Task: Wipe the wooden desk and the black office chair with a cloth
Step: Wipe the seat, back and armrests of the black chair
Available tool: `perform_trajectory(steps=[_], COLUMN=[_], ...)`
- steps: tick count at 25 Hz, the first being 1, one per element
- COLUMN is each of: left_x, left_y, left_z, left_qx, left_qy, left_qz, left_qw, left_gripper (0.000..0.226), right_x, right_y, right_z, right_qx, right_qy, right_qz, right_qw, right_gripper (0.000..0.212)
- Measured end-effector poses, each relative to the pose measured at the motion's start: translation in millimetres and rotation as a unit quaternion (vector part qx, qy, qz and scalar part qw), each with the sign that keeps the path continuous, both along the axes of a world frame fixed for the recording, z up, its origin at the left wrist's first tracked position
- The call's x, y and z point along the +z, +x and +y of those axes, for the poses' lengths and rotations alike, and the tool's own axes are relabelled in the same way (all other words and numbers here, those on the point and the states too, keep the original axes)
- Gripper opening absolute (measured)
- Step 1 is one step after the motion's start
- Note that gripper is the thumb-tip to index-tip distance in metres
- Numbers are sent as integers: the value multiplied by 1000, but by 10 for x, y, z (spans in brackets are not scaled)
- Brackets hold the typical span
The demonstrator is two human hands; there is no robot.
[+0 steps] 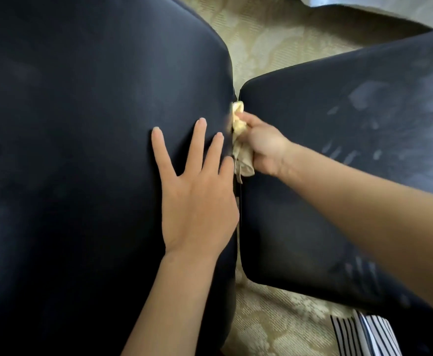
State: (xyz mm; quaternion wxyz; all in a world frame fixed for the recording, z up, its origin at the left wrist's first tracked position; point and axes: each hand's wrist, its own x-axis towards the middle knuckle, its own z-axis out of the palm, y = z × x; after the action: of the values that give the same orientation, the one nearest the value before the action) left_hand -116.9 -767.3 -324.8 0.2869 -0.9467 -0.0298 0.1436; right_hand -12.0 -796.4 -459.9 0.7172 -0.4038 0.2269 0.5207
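Over beige patterned carpet, our left hand lies flat on the black office chair, fingers straight and spread. Our right hand has its fingers clamped on the cream cloth, which is pushed into the gap between the chair's two cushions.

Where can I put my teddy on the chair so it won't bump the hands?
The left pad is bare left of the flat left hand. The right pad is bare past the right hand, toward its far edge. The gap between the pads is crowded: the cloth and both hands meet there.
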Motion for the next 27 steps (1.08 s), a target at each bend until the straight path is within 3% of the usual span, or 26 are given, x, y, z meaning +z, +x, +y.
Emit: perform_trajectory(steps=[4, 8, 15, 21, 27], left_x=[-76, -106, -101, -51, -13], left_y=[49, 70, 40, 27, -46], left_z=[69, 99, 116, 84, 72], left_qx=[4, 2, -7, -2, -7], left_qy=[-17, -35, -17, -36, -57], left_qz=[-22, -41, -27, -19, 11], left_qw=[1000, 999, 999, 999, 998], left_gripper=[47, 37, 48, 38, 41], right_x=[-152, -359, -610, -653, -430], right_y=[265, 73, -624, -1725, -2524], right_z=[135, 287, 200, -228, -542], right_qx=[-39, -4, 84, 230, 277], right_qy=[-2, -32, -16, -67, -68], right_qz=[-61, -155, -141, -55, 88], right_qw=[997, 987, 986, 969, 955], right_gripper=[55, 63, 50, 57, 53])
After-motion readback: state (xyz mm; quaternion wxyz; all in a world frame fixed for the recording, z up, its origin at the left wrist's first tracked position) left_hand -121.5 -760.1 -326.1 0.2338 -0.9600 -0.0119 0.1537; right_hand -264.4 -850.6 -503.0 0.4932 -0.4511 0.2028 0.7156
